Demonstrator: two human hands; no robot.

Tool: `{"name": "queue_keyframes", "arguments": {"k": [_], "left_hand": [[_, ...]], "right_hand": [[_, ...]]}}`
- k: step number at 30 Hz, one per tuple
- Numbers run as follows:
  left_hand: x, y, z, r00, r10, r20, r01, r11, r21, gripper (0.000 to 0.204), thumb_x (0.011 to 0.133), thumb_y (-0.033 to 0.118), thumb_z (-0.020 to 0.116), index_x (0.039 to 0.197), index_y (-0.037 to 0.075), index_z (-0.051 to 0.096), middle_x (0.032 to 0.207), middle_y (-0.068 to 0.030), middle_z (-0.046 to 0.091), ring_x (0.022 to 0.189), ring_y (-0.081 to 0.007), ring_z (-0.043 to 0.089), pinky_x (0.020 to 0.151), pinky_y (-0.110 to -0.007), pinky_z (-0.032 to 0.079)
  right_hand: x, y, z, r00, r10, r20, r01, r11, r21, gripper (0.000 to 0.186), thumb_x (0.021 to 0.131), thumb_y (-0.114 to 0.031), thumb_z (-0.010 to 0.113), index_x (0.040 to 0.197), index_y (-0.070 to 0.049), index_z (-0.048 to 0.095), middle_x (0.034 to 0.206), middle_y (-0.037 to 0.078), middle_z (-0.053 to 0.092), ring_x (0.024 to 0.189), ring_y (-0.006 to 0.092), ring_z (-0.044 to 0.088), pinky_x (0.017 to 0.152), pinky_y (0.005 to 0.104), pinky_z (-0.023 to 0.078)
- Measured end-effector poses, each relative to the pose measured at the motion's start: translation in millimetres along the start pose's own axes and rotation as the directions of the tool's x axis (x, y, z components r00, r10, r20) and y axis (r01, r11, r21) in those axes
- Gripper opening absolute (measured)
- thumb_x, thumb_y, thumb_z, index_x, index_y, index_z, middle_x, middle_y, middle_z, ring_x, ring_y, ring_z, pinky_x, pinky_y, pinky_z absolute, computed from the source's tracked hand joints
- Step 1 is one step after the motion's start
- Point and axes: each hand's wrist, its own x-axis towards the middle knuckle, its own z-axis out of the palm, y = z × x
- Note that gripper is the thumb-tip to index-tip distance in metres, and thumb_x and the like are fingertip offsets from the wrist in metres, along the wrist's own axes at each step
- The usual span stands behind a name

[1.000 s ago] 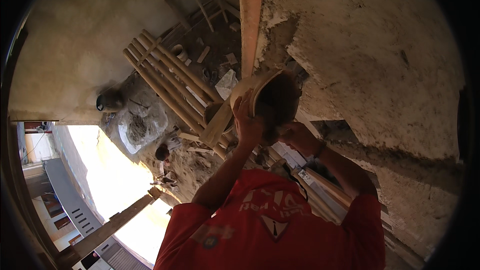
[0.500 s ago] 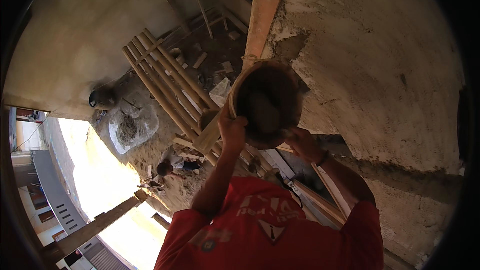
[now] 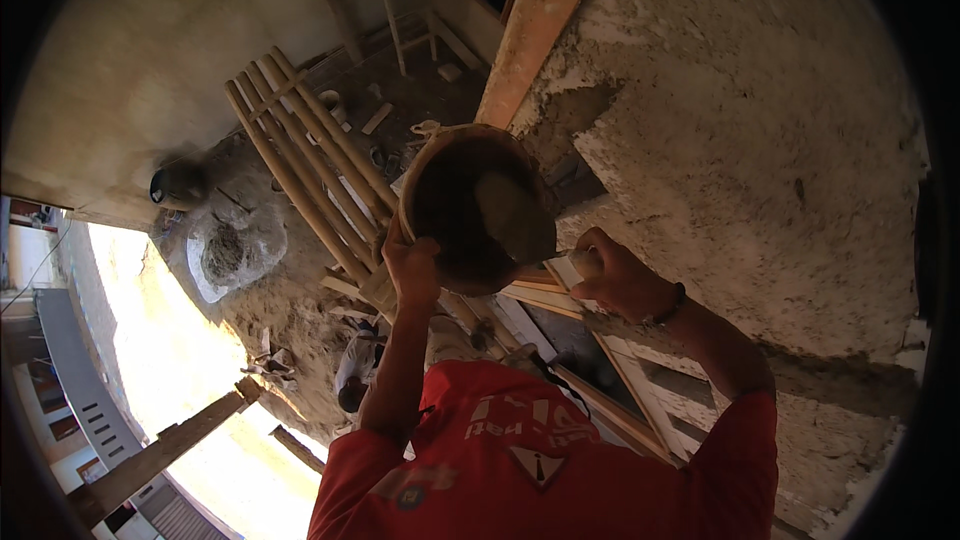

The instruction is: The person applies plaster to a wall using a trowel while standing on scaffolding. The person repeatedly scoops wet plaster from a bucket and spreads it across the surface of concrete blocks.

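1. The rough, grey-brown plastered wall [image 3: 760,120] fills the right side of the frame.
2. Long, round, tan wooden poles [image 3: 297,178] lie side by side, slanting from the upper left toward the centre.
3. A straight, orange-brown wooden board [image 3: 545,30] slants down from the top edge, just right of centre.
4. A co-worker in a pale top [image 3: 355,370] is well below, left of the bottom centre.
5. The round, dark-mouthed bucket [image 3: 450,195] is at the centre of the frame, its opening facing the camera.
6. The broad, grey-bladed trowel [image 3: 515,215] has its blade over the bucket's mouth.
7. The left hand [image 3: 412,268] grips the bucket's left rim.
8. The right hand [image 3: 622,278], right of centre, is closed around the trowel's handle.
9. A thin, dark wristband [image 3: 672,306] circles the right wrist.
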Motion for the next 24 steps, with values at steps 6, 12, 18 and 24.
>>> {"name": "queue_keyframes", "arguments": {"k": [6,12,18,24], "left_hand": [[5.2,-10.4,-61.2,0.996,-0.017,-0.090,0.020,0.999,0.038,0.063,0.066,-0.005,0.051,0.128,-0.005,0.058,0.108,-0.0085,0.066,0.093,-0.0167,0.064,0.085,-0.028,0.051],[-0.9,-15.5,-95.5,0.979,0.028,-0.203,-0.020,0.999,0.042,0.062,0.066,0.001,0.053,0.127,-0.004,0.055,0.109,-0.0110,0.065,0.095,-0.0214,0.065,0.085,-0.032,0.054],[2.1,-33.3,-130.1,0.976,0.007,-0.217,0.025,0.990,0.140,0.064,0.064,0.000,0.052,0.128,-0.004,0.056,0.114,-0.0122,0.065,0.101,-0.0241,0.064,0.093,-0.033,0.051],[-6.1,-25.9,-120.1,0.967,-0.039,-0.253,0.061,0.995,0.079,0.064,0.063,-0.001,0.051,0.127,-0.004,0.056,0.113,-0.0124,0.065,0.101,-0.0238,0.063,0.094,-0.032,0.050]], "right_hand": [[-15.5,-78.7,-28.8,0.971,0.044,0.233,-0.027,0.997,-0.076,0.042,0.085,-0.019,0.072,0.118,-0.001,0.053,0.078,0.008,0.062,0.060,0.0118,0.059,0.055,0.0317,0.049],[25.6,-56.1,-46.5,0.954,-0.101,0.282,0.125,0.990,-0.066,0.032,0.092,-0.016,0.066,0.117,0.002,0.063,0.074,0.007,0.063,0.058,0.0127,0.062,0.057,0.0304,0.054],[4.9,-27.3,-150.1,0.903,0.002,-0.429,-0.076,0.985,-0.154,0.039,0.093,-0.024,0.061,0.120,0.003,0.059,0.071,0.004,0.057,0.056,0.0109,0.056,0.051,0.0289,0.049],[-58.3,-50.8,-129.1,0.823,-0.036,-0.568,-0.112,0.968,-0.224,0.042,0.090,-0.011,0.058,0.129,0.000,0.052,0.067,0.002,0.055,0.054,0.0092,0.052,0.051,0.0278,0.043]]}}
